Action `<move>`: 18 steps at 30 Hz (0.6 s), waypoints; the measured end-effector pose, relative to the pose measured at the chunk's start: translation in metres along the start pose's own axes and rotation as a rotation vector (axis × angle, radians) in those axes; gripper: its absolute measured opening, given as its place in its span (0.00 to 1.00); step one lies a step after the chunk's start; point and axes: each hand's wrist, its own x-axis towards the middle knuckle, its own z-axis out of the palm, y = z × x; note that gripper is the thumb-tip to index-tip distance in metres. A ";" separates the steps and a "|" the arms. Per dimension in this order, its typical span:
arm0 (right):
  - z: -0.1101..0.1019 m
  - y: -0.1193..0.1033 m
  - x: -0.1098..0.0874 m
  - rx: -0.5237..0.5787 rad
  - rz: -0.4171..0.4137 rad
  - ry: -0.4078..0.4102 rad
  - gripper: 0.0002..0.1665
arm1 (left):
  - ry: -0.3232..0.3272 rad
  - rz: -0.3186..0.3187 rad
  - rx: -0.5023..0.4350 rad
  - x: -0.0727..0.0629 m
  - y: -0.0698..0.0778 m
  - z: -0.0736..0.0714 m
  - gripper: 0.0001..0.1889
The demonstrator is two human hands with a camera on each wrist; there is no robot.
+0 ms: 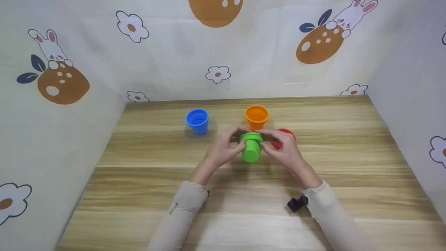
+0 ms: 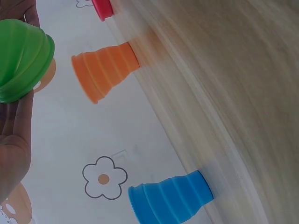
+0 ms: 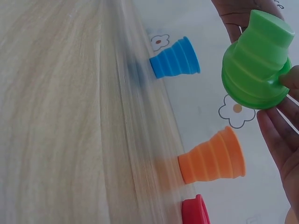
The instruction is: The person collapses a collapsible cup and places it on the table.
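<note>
A green collapsible cup [image 1: 251,150] is held above the table between both hands, its base tilted toward me. My left hand [image 1: 224,146] pinches its rim side with thumb and fingers, and my right hand [image 1: 285,149] pinches the opposite side. In the right wrist view the folds of the green cup [image 3: 257,58] look uneven, pushed in near the thumb. Just behind the hands stands an upright orange cup [image 1: 256,116]. A low red cup [image 1: 288,133] is partly hidden behind the right hand. Farther left stands an upright blue cup [image 1: 197,120].
The cups stand on a wood-grain table [image 1: 146,195], toward its back edge. A pale wall covering [image 1: 174,62] with rabbits and flowers rises behind and at both sides. A small black object [image 1: 298,204] sits at the right sleeve's cuff.
</note>
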 end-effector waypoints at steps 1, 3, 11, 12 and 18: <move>0.000 0.000 0.000 0.007 -0.001 0.001 0.22 | 0.005 0.003 -0.003 0.000 0.000 0.000 0.14; 0.000 0.000 0.000 0.017 -0.001 -0.001 0.22 | 0.016 0.012 -0.008 0.000 0.000 0.000 0.14; -0.001 0.000 0.000 0.034 0.023 0.007 0.22 | 0.052 0.021 -0.016 -0.001 0.001 -0.001 0.14; -0.001 0.000 0.000 0.037 0.025 0.008 0.23 | 0.055 0.023 -0.022 -0.001 0.001 -0.001 0.14; -0.002 0.001 -0.001 0.062 0.020 0.001 0.25 | 0.076 0.032 -0.052 -0.001 0.000 0.000 0.14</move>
